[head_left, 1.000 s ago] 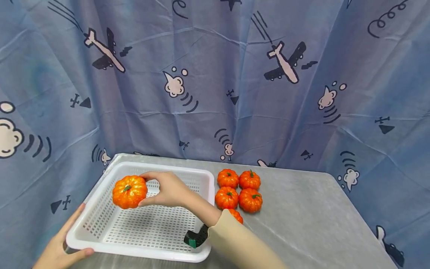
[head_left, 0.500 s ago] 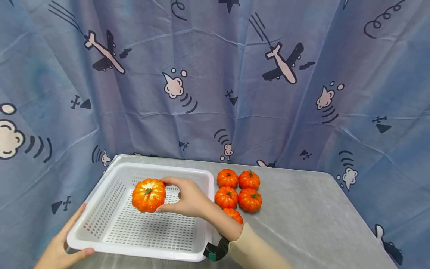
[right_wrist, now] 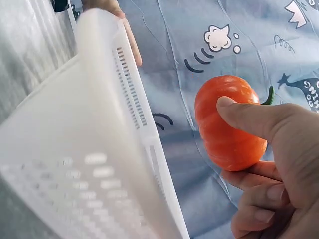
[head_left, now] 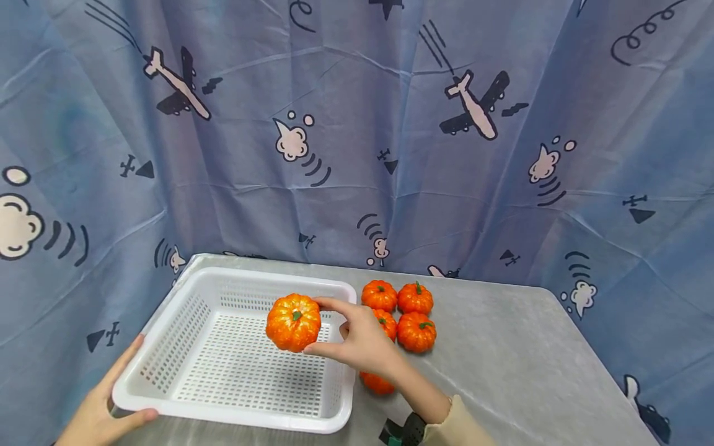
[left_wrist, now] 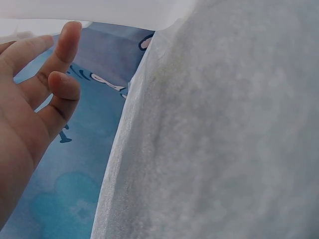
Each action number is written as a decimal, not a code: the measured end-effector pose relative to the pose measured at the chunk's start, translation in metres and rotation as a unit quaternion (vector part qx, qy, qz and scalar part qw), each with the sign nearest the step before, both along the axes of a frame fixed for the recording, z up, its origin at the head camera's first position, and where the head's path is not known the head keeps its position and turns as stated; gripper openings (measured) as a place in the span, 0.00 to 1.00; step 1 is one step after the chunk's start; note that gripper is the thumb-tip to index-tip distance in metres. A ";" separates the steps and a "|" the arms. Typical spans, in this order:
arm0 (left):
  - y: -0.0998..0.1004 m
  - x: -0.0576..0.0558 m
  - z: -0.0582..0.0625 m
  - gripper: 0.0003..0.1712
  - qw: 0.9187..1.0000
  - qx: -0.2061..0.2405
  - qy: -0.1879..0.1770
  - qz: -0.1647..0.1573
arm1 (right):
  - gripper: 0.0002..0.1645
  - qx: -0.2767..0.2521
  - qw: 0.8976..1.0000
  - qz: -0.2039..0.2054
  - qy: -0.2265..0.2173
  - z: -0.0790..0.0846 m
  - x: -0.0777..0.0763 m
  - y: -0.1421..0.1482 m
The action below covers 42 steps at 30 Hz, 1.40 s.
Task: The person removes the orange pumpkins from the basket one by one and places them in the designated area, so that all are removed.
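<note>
A small orange pumpkin (head_left: 294, 323) with a green stem is pinched between the thumb and fingers of my right hand (head_left: 364, 339). It hangs over the right half of a white perforated plastic basket (head_left: 223, 416). In the right wrist view the thumb presses one face of the pumpkin (right_wrist: 232, 132), with fingers beneath it. My left hand (head_left: 103, 406) touches the basket's front left corner, thumb along the front rim and fingers stretched along the left side. In the left wrist view the outer fingers of this left hand (left_wrist: 37, 89) bend loosely below the basket (left_wrist: 109, 12).
Several more orange pumpkins (head_left: 415, 298) stand close together right of the basket, one (head_left: 377, 383) nearer the front and partly hidden by the right hand. A grey cloth covers the table (head_left: 502, 359). Behind it hangs a blue curtain (head_left: 346, 155) printed with planes.
My right hand has carried the pumpkin rightward across the basket, from its left side toward its right rim. The left hand stays at the basket's corner.
</note>
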<state>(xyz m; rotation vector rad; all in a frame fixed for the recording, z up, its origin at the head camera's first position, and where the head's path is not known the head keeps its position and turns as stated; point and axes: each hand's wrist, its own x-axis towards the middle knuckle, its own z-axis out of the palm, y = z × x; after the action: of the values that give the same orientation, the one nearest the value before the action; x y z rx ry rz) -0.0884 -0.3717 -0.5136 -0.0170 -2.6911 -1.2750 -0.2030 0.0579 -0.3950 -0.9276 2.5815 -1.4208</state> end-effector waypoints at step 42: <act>0.001 0.000 0.000 0.71 1.000 0.006 0.008 -0.005 | 0.43 -0.007 0.962 -0.269 -0.049 -0.062 0.037 0.163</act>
<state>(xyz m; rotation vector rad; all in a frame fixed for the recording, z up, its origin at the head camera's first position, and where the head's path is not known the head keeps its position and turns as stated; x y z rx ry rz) -0.0882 -0.3704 -0.5134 -0.0405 -2.6728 -1.2891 -0.1659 0.2210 -0.4568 -0.1360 2.8753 -1.5337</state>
